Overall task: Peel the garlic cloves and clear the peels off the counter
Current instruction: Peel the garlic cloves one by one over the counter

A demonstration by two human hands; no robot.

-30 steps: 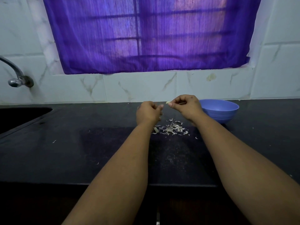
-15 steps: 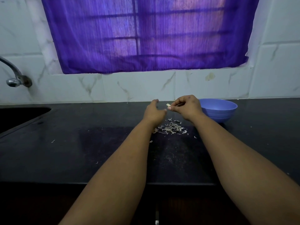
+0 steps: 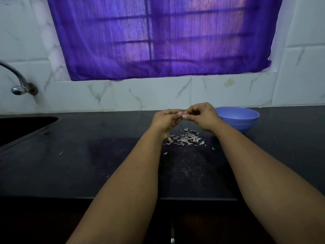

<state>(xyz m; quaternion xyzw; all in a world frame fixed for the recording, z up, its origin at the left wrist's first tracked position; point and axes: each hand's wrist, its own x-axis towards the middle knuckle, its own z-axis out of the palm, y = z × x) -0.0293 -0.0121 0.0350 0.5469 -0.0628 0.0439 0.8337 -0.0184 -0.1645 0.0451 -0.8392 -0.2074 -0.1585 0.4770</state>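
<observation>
My right hand (image 3: 202, 117) holds a small garlic clove (image 3: 183, 115) above the black counter (image 3: 88, 155), its fingers curled round it. My left hand (image 3: 165, 120) has come up against it, and its fingertips pinch the clove's exposed end. The fingers hide most of the clove. Below the hands a loose pile of pale garlic peels (image 3: 186, 139) lies on the counter, with a few stray flakes around it. A blue bowl (image 3: 237, 118) stands just right of my right hand; I cannot see what is inside it.
A sink (image 3: 21, 127) is sunk into the counter at far left, with a metal tap (image 3: 17, 81) above it. A tiled wall and a purple-curtained window run along the back. The counter's front edge lies under my forearms.
My left hand had opened and drawn slightly away half a second ago. It has now moved back to the right hand and closed its fingertips on the clove. The right hand stayed in place.
</observation>
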